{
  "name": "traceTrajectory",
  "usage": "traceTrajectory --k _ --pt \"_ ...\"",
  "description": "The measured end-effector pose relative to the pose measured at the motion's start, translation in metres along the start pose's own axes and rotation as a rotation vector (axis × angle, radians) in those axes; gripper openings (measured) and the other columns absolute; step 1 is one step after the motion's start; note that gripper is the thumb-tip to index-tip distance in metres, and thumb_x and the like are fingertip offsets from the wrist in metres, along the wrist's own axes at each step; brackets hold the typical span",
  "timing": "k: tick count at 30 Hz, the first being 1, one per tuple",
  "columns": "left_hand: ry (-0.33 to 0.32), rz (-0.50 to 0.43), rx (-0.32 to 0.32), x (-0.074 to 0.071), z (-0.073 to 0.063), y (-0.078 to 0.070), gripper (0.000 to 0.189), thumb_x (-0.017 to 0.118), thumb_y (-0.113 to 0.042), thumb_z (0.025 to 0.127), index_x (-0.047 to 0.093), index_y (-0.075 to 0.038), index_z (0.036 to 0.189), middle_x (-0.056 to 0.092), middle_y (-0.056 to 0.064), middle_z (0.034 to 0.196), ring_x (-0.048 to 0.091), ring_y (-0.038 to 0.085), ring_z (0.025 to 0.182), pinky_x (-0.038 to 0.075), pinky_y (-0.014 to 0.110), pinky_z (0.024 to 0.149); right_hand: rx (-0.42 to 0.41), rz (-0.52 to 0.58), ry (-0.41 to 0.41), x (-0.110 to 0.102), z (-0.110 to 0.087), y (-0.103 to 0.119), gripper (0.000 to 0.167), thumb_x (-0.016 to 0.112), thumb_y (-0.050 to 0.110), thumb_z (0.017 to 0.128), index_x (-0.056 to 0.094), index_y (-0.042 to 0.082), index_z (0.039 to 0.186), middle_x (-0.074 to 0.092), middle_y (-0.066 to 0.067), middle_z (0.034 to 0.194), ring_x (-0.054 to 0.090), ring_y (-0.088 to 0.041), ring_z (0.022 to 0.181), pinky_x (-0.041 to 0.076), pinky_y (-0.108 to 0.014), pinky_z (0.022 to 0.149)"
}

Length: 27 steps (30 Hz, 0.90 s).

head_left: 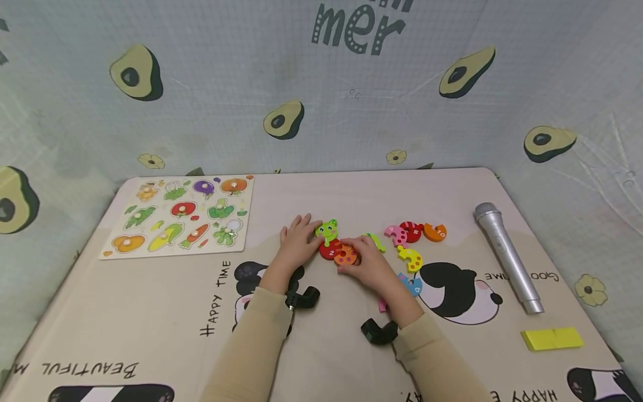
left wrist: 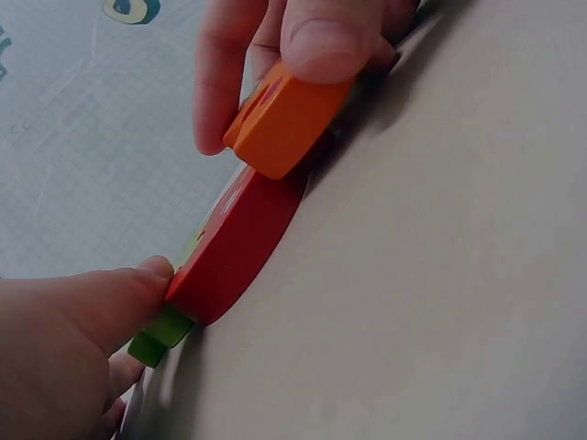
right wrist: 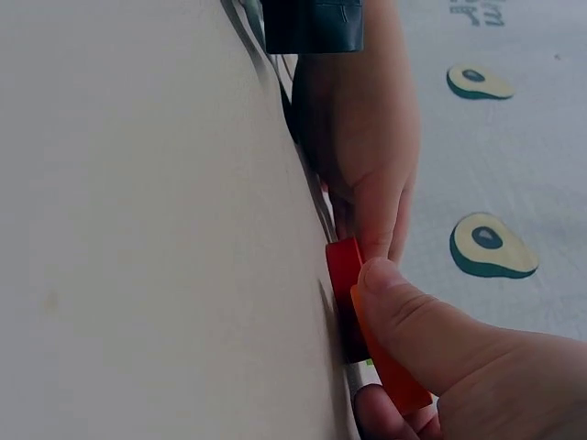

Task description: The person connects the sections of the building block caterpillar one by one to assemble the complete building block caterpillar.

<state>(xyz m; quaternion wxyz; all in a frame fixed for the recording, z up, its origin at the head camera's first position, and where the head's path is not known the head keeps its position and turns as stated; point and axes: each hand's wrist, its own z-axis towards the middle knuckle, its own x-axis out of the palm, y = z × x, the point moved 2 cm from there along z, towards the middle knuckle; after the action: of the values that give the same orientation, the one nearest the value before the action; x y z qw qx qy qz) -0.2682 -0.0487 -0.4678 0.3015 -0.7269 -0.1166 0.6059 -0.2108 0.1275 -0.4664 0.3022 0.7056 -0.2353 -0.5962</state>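
In the head view a green caterpillar-head puzzle piece (head_left: 327, 230) lies joined to a red piece (head_left: 329, 249) marked 2. My left hand (head_left: 295, 244) rests beside them, its fairly straight fingers and thumb touching the green head's left side. The left wrist view shows that thumb (left wrist: 138, 286) against the edge of the red piece (left wrist: 240, 240). An orange spotted puzzle piece (head_left: 345, 255) is pinched between the thumb and fingers of my right hand (head_left: 370, 264). Tilted, the orange piece (left wrist: 289, 124) overlaps the red piece's end.
Right of my hands lie pink (head_left: 396, 234), red striped (head_left: 412, 231), orange (head_left: 435, 232), yellow (head_left: 412, 259) and blue (head_left: 412, 283) pieces. A green one (head_left: 375, 241) is partly hidden. Farther right are a silver microphone (head_left: 509, 257) and a yellow block (head_left: 552, 339). A vegetable board (head_left: 150, 212) lies left.
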Motion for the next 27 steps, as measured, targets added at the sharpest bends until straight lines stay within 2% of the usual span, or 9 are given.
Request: traceTrajectory --k 5,9,12,16,27 --pt "0.001 0.001 -0.003 0.0001 -0.0001 -0.0001 0.046 0.050 -0.034 0.091 0.045 -0.019 0.134 0.027 0.010 0.149 0.014 0.030 0.140 0.005 0.059 0.108 -0.026 -0.006 0.035 -0.0023 -0.0017 -0.0034 0.062 0.072 0.036 0.075 0.048 0.026 0.132 0.044 -0.005 0.121 0.047 -0.022 0.109 0.043 -0.044 0.095" --pt "0.001 -0.006 -0.001 -0.0002 -0.0002 -0.0007 0.046 0.051 -0.034 0.091 0.045 -0.018 0.134 0.027 0.010 0.149 0.014 0.031 0.140 0.005 0.059 0.108 -0.042 -0.019 0.051 -0.0064 -0.0021 -0.0064 0.060 0.070 0.034 0.078 0.047 0.025 0.133 0.046 -0.004 0.121 0.048 -0.018 0.098 0.046 -0.035 0.085" --pt "-0.003 -0.007 0.002 -0.0010 -0.0004 -0.0009 0.046 0.051 -0.034 0.091 0.046 -0.018 0.134 0.027 0.011 0.149 0.014 0.031 0.139 0.005 0.059 0.108 -0.044 -0.029 0.050 -0.0083 -0.0015 -0.0066 0.057 0.070 0.034 0.078 0.050 0.023 0.131 0.048 -0.003 0.111 0.046 -0.016 0.086 0.042 -0.028 0.072" --pt "-0.002 -0.009 -0.001 -0.0017 -0.0006 -0.0016 0.046 0.051 -0.034 0.091 0.046 -0.019 0.134 0.026 0.010 0.149 0.014 0.031 0.140 0.005 0.058 0.108 -0.034 -0.040 0.051 -0.0088 -0.0013 -0.0054 0.058 0.071 0.035 0.077 0.052 0.021 0.129 0.046 -0.003 0.097 0.044 -0.015 0.081 0.040 -0.025 0.066" --pt "0.008 -0.002 0.003 -0.0007 0.0004 -0.0003 0.045 0.050 -0.035 0.091 0.046 -0.021 0.134 0.025 0.010 0.150 0.013 0.031 0.140 0.003 0.059 0.108 -0.021 -0.069 0.074 -0.0041 -0.0016 -0.0038 0.058 0.072 0.035 0.076 0.052 0.021 0.129 0.042 -0.004 0.092 0.042 -0.015 0.078 0.038 -0.025 0.063"
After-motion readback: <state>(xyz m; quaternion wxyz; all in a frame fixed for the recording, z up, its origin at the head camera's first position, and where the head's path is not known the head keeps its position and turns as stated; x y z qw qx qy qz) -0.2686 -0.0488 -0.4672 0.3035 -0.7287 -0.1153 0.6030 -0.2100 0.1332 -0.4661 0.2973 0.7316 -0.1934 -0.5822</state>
